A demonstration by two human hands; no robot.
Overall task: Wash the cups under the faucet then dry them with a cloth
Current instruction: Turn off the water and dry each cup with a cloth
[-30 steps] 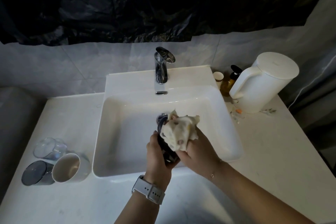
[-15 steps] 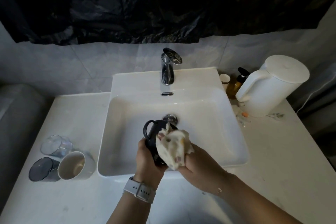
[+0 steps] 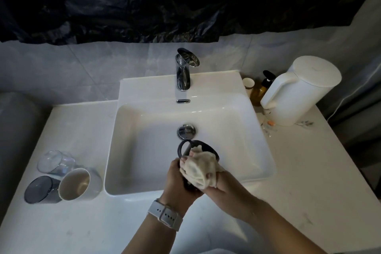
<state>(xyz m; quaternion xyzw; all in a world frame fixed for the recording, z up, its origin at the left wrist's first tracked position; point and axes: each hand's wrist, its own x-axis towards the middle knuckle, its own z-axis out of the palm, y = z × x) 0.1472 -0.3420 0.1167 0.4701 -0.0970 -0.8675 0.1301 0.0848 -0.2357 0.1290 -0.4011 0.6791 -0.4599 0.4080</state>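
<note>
A dark mug [image 3: 208, 147] with a loop handle is held over the front of the white sink [image 3: 144, 171]. My left hand [image 3: 178, 183], a white watch on its wrist, grips the mug from below. My right hand [image 3: 220, 183] grips a cream cloth [image 3: 199, 171] bunched against the mug's side and rim; most of the mug is hidden by it. The chrome faucet [image 3: 183, 72] stands at the back, with no water visible. Three cups lie on their sides on the left counter: a clear glass [image 3: 54, 163], a dark cup [image 3: 41, 189] and a white cup [image 3: 76, 183].
A white kettle [image 3: 299, 90] stands on the right counter, with an amber pump bottle [image 3: 260, 88] and a small white cup [image 3: 248, 83] behind it. Small bits of litter [image 3: 270, 125] lie by the kettle's base. The sink drain [image 3: 186, 131] is just beyond the mug.
The mug has turned in my left hand, so its handle now shows at the upper left. The cloth has shifted round the mug. The view has drifted slightly.
</note>
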